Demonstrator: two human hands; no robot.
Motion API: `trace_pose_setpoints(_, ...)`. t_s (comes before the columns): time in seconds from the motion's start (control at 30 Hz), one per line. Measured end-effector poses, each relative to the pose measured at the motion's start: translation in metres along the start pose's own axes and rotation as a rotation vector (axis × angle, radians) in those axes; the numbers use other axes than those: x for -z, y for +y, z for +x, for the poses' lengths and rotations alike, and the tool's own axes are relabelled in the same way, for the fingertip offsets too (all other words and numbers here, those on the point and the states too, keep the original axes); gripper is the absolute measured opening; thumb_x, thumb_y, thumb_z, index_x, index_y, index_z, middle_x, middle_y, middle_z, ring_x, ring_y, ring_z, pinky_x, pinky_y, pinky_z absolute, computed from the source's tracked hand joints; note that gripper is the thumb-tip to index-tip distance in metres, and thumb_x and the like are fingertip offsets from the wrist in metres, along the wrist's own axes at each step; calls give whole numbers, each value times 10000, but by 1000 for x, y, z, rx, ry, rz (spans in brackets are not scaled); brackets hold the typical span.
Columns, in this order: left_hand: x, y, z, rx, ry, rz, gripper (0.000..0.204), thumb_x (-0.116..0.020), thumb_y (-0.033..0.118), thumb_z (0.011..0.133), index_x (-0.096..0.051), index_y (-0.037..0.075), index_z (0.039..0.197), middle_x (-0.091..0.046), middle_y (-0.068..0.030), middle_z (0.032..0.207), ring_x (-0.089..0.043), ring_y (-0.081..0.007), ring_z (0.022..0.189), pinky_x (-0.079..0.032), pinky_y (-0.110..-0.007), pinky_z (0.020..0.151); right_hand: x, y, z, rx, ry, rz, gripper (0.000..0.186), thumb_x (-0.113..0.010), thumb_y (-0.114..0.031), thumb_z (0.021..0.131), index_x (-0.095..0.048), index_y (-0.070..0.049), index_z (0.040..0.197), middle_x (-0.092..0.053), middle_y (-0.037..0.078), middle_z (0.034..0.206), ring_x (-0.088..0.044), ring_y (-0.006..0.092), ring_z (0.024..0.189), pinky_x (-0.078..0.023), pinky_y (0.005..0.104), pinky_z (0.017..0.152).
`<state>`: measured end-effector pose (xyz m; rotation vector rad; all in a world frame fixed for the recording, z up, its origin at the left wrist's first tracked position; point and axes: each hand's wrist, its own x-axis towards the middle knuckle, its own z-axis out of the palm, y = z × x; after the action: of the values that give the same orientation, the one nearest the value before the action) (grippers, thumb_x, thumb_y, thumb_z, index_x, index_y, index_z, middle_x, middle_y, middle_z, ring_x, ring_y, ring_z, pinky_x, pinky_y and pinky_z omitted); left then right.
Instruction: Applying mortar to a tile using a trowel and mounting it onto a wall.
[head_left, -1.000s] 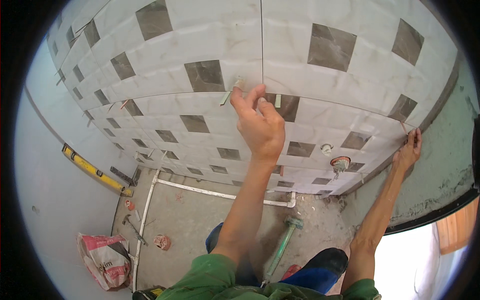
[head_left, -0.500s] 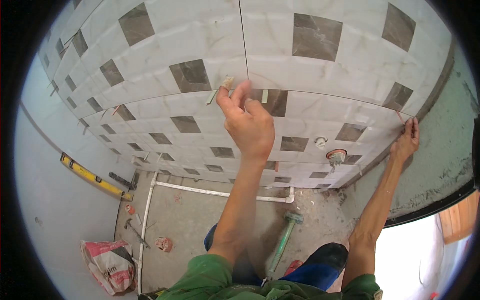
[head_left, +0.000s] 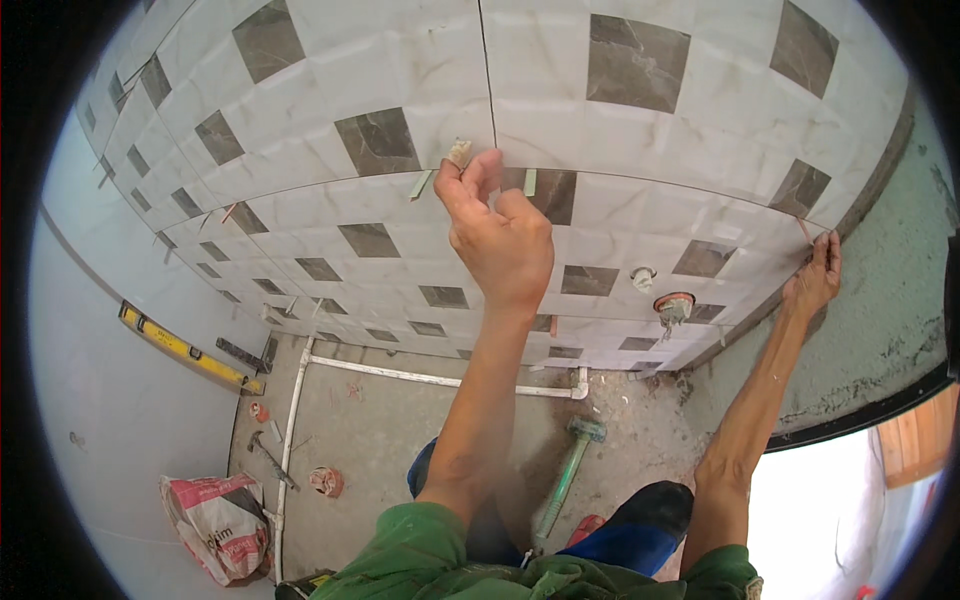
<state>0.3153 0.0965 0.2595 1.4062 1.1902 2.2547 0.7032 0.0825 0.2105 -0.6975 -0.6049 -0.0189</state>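
Observation:
My left hand (head_left: 502, 245) is raised to the tiled wall (head_left: 540, 130), where a vertical joint meets a horizontal one. Its fingers are half bent and spread apart, holding nothing that I can see; a pale, rough covering sits on one fingertip. Pale green wedges (head_left: 420, 185) stick out of the horizontal joint on either side of this hand. My right hand (head_left: 812, 282) is closed at the right end of the same joint, by the tile edge. A thin pinkish wedge (head_left: 804, 229) stands beside its fingertips; what they pinch is hidden.
A capped pipe opening (head_left: 674, 307) comes through the lower tiles. White pipe (head_left: 400, 378) runs along the floor. A green-handled mallet (head_left: 570, 470) lies near my legs. At left are a yellow spirit level (head_left: 185, 350), a hammer (head_left: 270, 462) and a printed bag (head_left: 215, 525).
The view has tilted slightly upward or shifted, moving the wall a little in the picture. Both hands stay at nearly the same places on the joint, and my left fingers have shifted slightly.

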Motion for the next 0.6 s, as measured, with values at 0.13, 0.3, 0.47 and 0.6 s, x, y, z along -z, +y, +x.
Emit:
trace_pose_setpoints(0.13,1,2,-1,-15,9,10,437,-407,-80,764,-360,-90,1199,-591,-166,1035,-583,-226,991,-434,-310,907,-6,-5,-7,-14,-4,-30,309,-656,-24,817,-574,41,1108,-607,77,998,-562,120,892,-449,210,791)
trace_pose_setpoints(0.3,4,1,0,-7,-4,24,437,-414,-76,760,-365,-91,1194,-592,-163,1033,-584,-230,988,-438,-312,905,-6,-1,-8,46,-39,-14,324,-650,-26,821,-574,20,1132,-607,61,995,-560,117,898,-452,210,796)
trace_pose_setpoints(0.47,0,5,-1,30,-32,-47,465,-427,-54,737,-378,-53,1199,-575,-187,1075,-561,-298,1039,-419,-355,918,-7,-13,-13,29,13,-128,289,-620,-49,852,-583,1,1135,-596,50,999,-539,100,885,-435,213,772)
trace_pose_setpoints(0.6,-5,-13,0,10,-36,-130,412,-417,-91,757,-411,-76,1168,-561,-129,1073,-558,-236,1044,-421,-315,947,0,-4,-7,85,31,-301,270,-611,-62,860,-589,-12,1125,-602,38,996,-555,99,856,-459,212,751)
